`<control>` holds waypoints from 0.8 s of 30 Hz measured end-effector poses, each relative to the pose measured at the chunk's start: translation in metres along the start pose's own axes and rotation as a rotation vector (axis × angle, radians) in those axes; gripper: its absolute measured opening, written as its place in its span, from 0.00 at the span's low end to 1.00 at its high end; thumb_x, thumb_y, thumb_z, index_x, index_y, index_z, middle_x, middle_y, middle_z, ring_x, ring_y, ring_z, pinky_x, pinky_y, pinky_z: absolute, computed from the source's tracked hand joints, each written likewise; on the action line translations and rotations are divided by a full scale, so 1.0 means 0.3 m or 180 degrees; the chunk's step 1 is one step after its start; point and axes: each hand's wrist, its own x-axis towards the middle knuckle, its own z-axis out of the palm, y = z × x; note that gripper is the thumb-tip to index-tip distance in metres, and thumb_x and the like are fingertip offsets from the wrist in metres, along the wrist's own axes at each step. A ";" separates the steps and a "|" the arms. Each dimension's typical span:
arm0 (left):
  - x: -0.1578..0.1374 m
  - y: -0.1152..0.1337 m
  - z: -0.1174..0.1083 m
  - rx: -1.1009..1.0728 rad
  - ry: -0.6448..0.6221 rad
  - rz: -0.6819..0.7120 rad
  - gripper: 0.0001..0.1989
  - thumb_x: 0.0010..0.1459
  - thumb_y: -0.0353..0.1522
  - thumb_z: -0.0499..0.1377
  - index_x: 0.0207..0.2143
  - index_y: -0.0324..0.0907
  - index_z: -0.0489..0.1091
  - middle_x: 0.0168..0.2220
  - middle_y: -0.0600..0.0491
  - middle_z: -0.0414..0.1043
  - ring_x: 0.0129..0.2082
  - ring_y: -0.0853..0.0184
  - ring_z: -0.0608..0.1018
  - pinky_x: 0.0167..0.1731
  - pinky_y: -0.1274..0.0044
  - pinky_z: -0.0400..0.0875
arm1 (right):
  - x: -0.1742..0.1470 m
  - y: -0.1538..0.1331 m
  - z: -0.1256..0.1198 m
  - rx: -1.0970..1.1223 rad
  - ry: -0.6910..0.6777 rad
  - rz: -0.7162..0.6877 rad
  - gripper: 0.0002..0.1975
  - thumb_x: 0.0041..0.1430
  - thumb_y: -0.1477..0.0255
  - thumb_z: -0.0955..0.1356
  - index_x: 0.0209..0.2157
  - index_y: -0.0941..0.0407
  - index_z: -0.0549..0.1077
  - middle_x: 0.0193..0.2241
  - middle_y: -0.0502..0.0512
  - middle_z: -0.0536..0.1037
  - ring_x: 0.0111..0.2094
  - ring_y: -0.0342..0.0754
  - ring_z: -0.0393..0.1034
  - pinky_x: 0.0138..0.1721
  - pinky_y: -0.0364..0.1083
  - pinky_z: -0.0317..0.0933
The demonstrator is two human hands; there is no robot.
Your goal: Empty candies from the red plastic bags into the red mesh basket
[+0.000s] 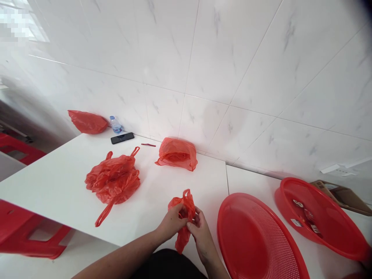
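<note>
A crumpled red plastic bag [182, 239] is gathered between my two hands at the table's front edge. My left hand [173, 221] pinches it from the left, thumb and fingers closed on the film. From the right, my right hand [200, 228] grips the same bag, its thumb close to the left thumb. One looped handle of the bag sticks up above my fingers. To the left lies a loose heap of red plastic bags [114, 179] with handles spread out. Beyond my hands, against the wall, sits a red bag [177, 153] with more red plastic inside.
A red perforated basket [244, 228] stands right of my hands. Behind it, a red basin [325, 217] holds a few small items beside a cardboard box [343, 197]. A phone [122, 138], water bottle [116, 124] and another red bag [88, 122] lie at the back left.
</note>
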 end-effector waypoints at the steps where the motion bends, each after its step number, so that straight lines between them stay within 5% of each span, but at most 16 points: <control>1: 0.002 -0.007 0.001 -0.0024 0.0032 0.0004 0.08 0.40 0.26 0.61 0.28 0.42 0.68 0.27 0.56 0.72 0.27 0.66 0.73 0.29 0.75 0.64 | 0.000 0.005 0.006 -0.0067 0.0014 -0.0021 0.31 0.47 0.76 0.70 0.54 0.53 0.63 0.48 0.58 0.76 0.48 0.53 0.70 0.49 0.52 0.63; 6: 0.003 -0.015 -0.013 -0.0376 0.0124 -0.0086 0.07 0.38 0.25 0.61 0.19 0.42 0.65 0.19 0.60 0.66 0.22 0.69 0.68 0.25 0.77 0.59 | 0.014 0.036 -0.013 -0.0075 0.0216 -0.0031 0.22 0.43 0.78 0.66 0.45 0.56 0.71 0.39 0.55 0.78 0.38 0.48 0.71 0.39 0.47 0.64; 10: 0.003 0.016 -0.058 -0.1090 0.0117 -0.0259 0.08 0.44 0.31 0.62 0.23 0.42 0.63 0.21 0.58 0.68 0.22 0.69 0.70 0.26 0.76 0.64 | 0.032 0.042 -0.075 0.0334 0.0600 -0.0008 0.13 0.41 0.76 0.67 0.34 0.56 0.73 0.28 0.49 0.76 0.28 0.44 0.67 0.29 0.43 0.62; 17: 0.029 0.060 -0.233 -0.2116 0.0694 -0.0214 0.12 0.46 0.36 0.61 0.29 0.43 0.62 0.27 0.57 0.70 0.27 0.70 0.74 0.31 0.77 0.69 | 0.059 0.038 -0.186 0.0974 0.1443 0.0225 0.19 0.35 0.79 0.73 0.34 0.55 0.74 0.28 0.48 0.78 0.26 0.41 0.69 0.28 0.40 0.65; 20: 0.031 0.051 -0.301 -0.2140 0.0968 -0.0166 0.15 0.44 0.34 0.63 0.34 0.44 0.63 0.25 0.59 0.68 0.24 0.72 0.71 0.28 0.79 0.68 | 0.073 0.018 -0.215 0.1308 0.1553 0.0183 0.14 0.39 0.77 0.74 0.31 0.56 0.73 0.28 0.48 0.78 0.27 0.40 0.70 0.27 0.38 0.65; 24: 0.025 0.018 -0.332 -0.1846 0.1114 -0.0277 0.15 0.45 0.34 0.64 0.34 0.43 0.64 0.24 0.60 0.67 0.22 0.73 0.70 0.27 0.79 0.68 | 0.083 -0.028 -0.221 0.1531 0.1477 0.0232 0.08 0.48 0.69 0.72 0.32 0.54 0.73 0.30 0.50 0.79 0.33 0.44 0.74 0.38 0.45 0.71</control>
